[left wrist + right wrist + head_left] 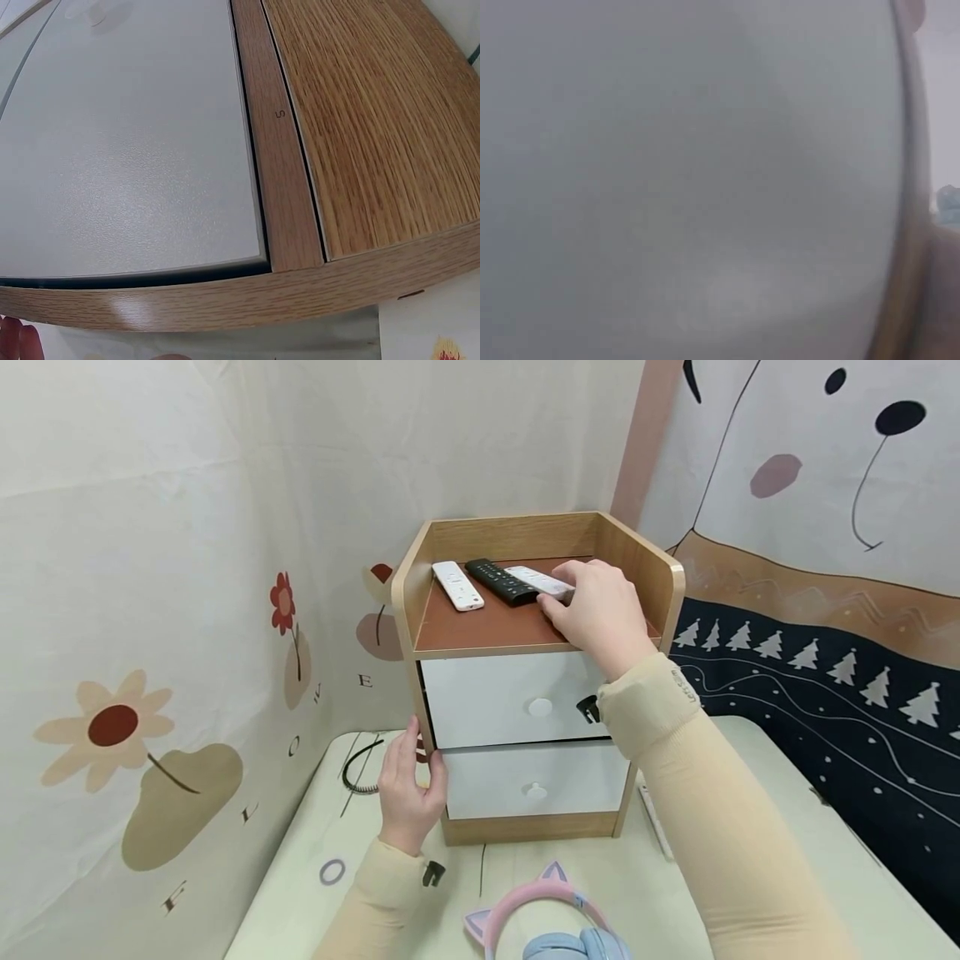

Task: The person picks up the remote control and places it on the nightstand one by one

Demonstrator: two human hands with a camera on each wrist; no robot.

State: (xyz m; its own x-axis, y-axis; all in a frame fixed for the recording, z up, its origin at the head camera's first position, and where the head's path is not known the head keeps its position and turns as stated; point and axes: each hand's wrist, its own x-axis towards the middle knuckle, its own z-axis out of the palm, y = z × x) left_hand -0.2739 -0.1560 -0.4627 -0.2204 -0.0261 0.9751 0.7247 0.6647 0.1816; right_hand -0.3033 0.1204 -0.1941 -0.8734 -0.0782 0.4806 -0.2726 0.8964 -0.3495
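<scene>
Low against the cabinet, the left hand lies nearly straight-fingered, gripping nothing; up on the shelf, here's the nearer right hand, pinching the near end of the rightmost white remote, its length slanting away leftward. Beyond, wall letters spell F-L-O-W-E.

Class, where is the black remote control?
In the head view, the black remote lies on the cabinet top, between two white remotes, left of the right hand.
</scene>
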